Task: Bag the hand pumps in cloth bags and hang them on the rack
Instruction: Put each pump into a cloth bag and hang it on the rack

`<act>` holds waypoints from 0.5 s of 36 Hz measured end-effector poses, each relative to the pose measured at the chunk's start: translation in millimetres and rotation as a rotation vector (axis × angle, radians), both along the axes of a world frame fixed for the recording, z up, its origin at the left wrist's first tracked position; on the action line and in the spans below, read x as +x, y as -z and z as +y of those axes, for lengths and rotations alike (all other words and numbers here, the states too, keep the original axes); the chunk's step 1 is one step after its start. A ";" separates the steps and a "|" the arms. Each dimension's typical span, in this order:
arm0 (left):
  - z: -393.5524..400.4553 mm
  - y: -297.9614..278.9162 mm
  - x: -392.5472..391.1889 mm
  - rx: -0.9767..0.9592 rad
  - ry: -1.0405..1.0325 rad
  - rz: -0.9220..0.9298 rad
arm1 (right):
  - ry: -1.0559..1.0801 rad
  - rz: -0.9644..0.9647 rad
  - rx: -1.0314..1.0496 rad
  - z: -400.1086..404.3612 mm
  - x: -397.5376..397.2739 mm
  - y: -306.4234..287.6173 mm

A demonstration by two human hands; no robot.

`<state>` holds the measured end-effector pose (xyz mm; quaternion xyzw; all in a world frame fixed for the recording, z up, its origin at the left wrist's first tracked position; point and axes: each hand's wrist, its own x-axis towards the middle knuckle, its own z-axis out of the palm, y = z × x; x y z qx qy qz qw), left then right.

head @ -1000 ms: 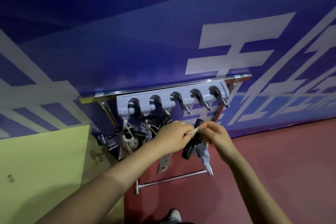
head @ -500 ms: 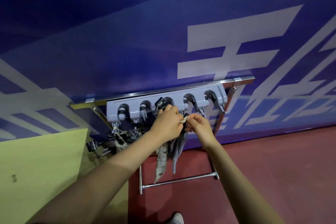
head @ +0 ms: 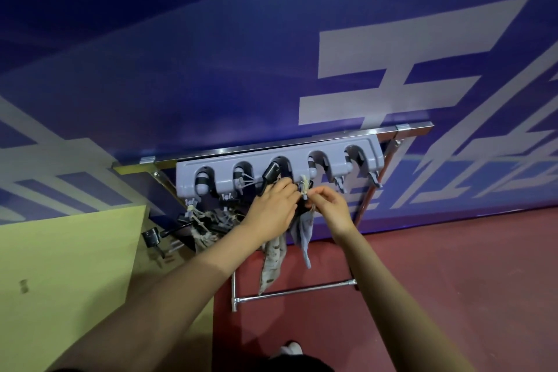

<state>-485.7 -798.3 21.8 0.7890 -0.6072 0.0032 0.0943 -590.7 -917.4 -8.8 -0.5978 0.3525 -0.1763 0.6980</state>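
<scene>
At the grey plastic rack (head: 280,172) with five arched slots, the left hand (head: 271,208) and right hand (head: 330,207) pinch a pale drawstring (head: 305,190) looped on a hook under the rack. A grey cloth bag (head: 303,232) hangs below both hands, beside a patterned cloth bag (head: 273,263).

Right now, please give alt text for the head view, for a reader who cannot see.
Two hands, left hand and right hand, loop a grey cloth bag's drawstring onto a hook of the grey wall rack.
</scene>
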 end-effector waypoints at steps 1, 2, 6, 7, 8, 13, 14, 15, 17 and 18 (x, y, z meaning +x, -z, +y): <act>0.6 1.1 0.8 -0.027 0.020 -0.001 | 0.007 0.015 -0.003 0.6 0.1 1.4; 2.1 1.5 2.2 -0.053 0.048 0.007 | 0.015 0.031 -0.004 1.8 0.0 2.4; 13.3 -3.1 10.5 -0.185 0.114 0.208 | 0.035 0.057 0.002 9.1 -1.6 8.3; 14.6 -7.1 11.0 -0.206 0.108 0.259 | 0.052 0.055 -0.002 9.5 -2.9 10.7; 14.8 -11.2 10.5 -0.223 0.098 0.307 | 0.073 0.048 -0.003 9.5 -4.8 11.5; 30.8 -24.5 12.5 -0.309 -0.087 0.703 | 0.283 0.076 -0.069 33.4 -4.7 10.5; 37.4 -27.0 12.4 -0.339 -0.138 0.843 | 0.365 0.091 -0.104 43.1 -4.1 8.7; 41.7 -30.9 10.8 -0.374 -0.194 1.004 | 0.457 0.093 -0.146 51.7 -4.0 6.3; 55.5 -40.7 10.2 -0.455 -0.314 1.352 | 0.593 0.059 -0.211 71.6 -2.5 0.2; 63.9 -45.6 11.4 -0.501 -0.361 1.484 | 0.627 0.036 -0.214 80.3 -1.0 -0.4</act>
